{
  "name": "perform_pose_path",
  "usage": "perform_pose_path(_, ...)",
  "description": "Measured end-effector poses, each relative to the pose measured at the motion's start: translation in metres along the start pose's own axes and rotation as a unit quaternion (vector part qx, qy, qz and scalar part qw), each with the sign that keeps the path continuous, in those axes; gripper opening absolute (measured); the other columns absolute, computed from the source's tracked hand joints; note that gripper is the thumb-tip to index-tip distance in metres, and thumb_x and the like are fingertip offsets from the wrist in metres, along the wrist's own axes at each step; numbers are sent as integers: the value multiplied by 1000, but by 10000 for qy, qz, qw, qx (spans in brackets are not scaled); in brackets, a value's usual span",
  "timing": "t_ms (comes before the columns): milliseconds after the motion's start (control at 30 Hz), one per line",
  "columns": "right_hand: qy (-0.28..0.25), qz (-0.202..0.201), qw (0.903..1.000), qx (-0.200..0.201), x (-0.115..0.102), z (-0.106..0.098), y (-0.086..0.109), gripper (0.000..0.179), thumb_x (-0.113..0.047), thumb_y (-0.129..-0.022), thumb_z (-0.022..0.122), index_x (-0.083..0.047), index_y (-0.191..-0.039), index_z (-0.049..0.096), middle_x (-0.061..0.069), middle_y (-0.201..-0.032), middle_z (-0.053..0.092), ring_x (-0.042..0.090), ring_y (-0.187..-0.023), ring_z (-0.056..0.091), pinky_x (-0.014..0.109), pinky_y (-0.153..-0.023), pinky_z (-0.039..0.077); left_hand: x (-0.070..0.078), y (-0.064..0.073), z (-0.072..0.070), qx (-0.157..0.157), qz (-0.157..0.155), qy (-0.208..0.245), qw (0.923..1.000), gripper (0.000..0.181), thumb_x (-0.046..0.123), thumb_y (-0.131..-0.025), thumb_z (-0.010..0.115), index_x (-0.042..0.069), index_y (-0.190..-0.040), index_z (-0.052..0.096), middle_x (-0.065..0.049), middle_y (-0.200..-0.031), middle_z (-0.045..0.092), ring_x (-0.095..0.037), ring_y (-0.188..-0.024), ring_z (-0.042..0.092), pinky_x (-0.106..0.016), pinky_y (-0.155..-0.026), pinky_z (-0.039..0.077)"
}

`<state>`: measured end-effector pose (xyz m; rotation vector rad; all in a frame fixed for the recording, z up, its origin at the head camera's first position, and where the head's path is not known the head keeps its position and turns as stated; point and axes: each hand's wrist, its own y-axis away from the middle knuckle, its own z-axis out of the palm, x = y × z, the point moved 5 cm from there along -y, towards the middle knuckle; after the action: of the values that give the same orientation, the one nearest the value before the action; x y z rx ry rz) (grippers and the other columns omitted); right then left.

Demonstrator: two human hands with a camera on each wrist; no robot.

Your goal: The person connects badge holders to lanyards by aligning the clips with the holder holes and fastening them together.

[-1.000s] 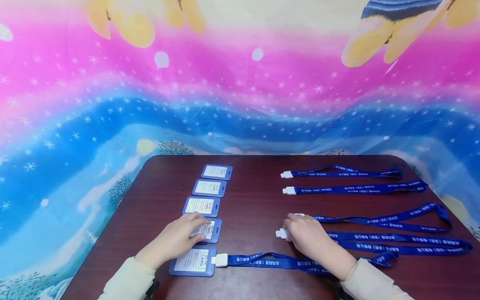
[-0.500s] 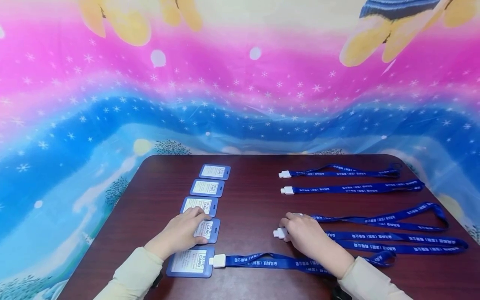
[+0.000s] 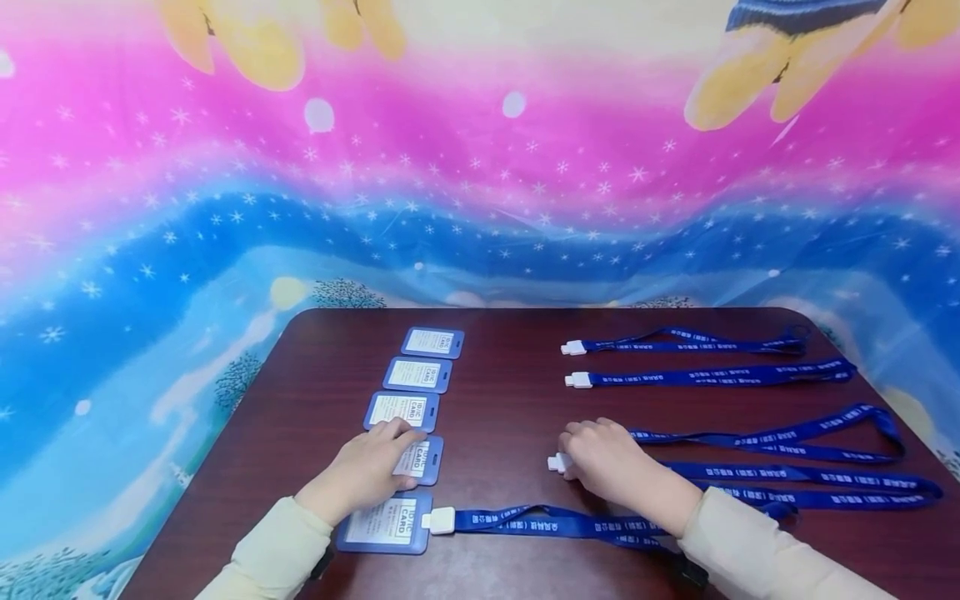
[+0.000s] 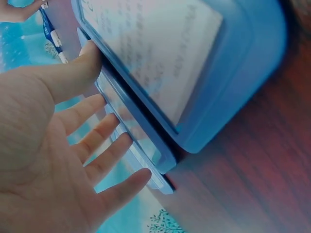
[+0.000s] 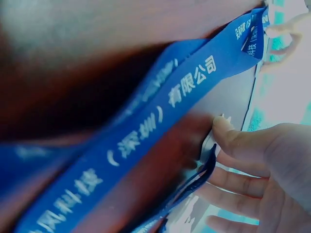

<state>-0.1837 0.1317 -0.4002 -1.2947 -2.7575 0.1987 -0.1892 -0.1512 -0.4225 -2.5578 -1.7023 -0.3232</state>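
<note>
Left hand [image 3: 367,468] touching smooth, rectangular blue card holder [image 3: 430,463], fingers loosely spread, right hand [image 3: 609,463] pinching blocky white clip [image 3: 557,463] of flat ribbon lanyard [image 3: 757,472]

Head view: from the wearer's head at the near side of the table [image 3: 495,392], facing forward and down; farthest back, table below, backdrop [image 3: 465,167] above.
Left wrist view: from the left wrist, facing along the palm of the left hand [image 3: 363,468] to the fingertips; rolled sideways, table to the right; very near one badge holder [image 4: 194,53].
Right wrist view: from the right wrist, facing along the right hand [image 3: 611,458]; rolled sideways, table to the left; very near a lanyard [image 5: 136,141].
Head + left wrist: share left hand, badge holders [image 3: 397,411].
Head + right wrist: share right hand, lanyards [image 3: 705,377].
Wrist pair: each catches the other hand, upper corner.
</note>
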Motion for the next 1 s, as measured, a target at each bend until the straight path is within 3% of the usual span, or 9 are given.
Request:
perform_pose_path(333,144,-365,9989,-254,-21,-5,-23,22,-23,-76,87,-7,-86,75,1,-72,66,16,-66,63,27,-58,48,-1,2,-1,32,-53,-46,10000,60,30,-76,86,15,-130,64,-4,-117,58,-20,-102,55,-45,-89,52)
perform_pose_path(600,173,-563,9982,-123,-40,-3,-45,19,-23,-81,83,-8,-85,72,1,-71,66,16,-63,63,25,-53,43,0,-1,1,200,35,-158,9997,59,27,-75,87,14,-128,64,-3,-108,57,-20,-95,51,-40,-81,53)
perform_pose_path(1000,405,-714,9964,-214,-67,3,-74,19,-26,-88,76,-8,-94,72,1,-79,67,15,-71,65,27,-62,51,-1,-2,2,286,-26,30,9996,53,23,-74,89,15,-122,68,-2,-113,59,-20,-96,50,-38,-74,54)
